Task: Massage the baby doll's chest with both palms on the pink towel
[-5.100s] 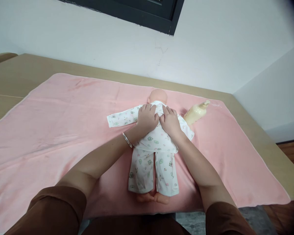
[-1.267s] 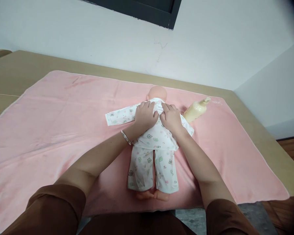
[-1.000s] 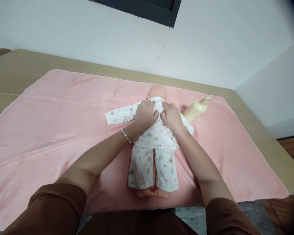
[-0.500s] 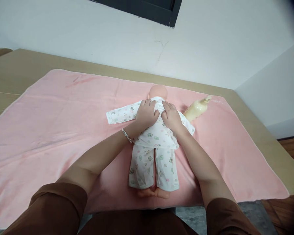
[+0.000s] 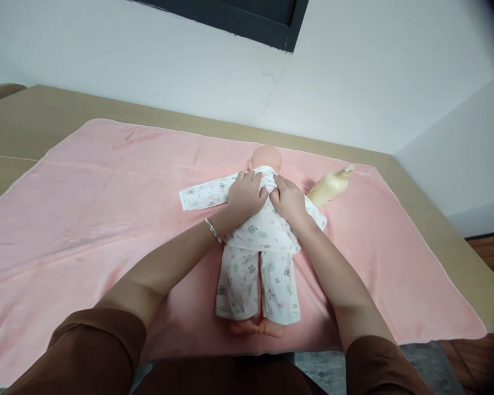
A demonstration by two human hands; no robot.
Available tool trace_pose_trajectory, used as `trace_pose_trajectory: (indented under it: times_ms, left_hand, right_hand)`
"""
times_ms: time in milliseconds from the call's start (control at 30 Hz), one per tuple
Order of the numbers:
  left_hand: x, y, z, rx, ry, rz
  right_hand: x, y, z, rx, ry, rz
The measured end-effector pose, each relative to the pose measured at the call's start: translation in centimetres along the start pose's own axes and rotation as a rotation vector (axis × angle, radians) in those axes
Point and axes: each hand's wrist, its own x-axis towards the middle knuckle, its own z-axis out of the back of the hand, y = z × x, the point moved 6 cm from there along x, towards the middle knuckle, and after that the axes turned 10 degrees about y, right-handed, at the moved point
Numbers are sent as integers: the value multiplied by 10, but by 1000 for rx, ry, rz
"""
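A baby doll (image 5: 267,230) in white printed pajamas lies on a pink blanket (image 5: 107,219), its bald head away from me and its feet toward me. The back of the head shows, so it seems to be face down. My left hand (image 5: 247,195) rests on the left side of its upper back, fingers bent over the cloth. On the right side of the upper back lies my right hand (image 5: 288,200), fingers stretched toward the doll's neck. Both thumbs point inward, with a strip of shirt between them. Neither hand grips anything that I can see.
A pale yellow pump bottle (image 5: 331,185) lies on its side to the right of the doll, close to its sleeve. The blanket covers much of a wooden table (image 5: 57,101). Behind the table stands a white wall (image 5: 189,71) with a dark frame (image 5: 247,22).
The view has tipped up very slightly, so everything sits a little lower. Both hands stay on the doll's upper back, with only tiny shifts of the fingers.
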Motion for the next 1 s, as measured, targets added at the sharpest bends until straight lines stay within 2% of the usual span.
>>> trace_pose_trajectory:
  times_ms: [267,567,800,1000]
  left_hand:
    - [-3,-4,5,60,78,66]
    - [-3,-2,1,53,46,39]
    - [2,1,-3,-15,28,-22]
    - [-2,-1,3,28,25,42]
  right_hand:
    - [-5,3,4,-72,-17,-105]
    - [1,-5,-6,117,0,77]
    - [3,-7,-8,145,25,97]
    - [-2,-2,0,-31,-18,-51]
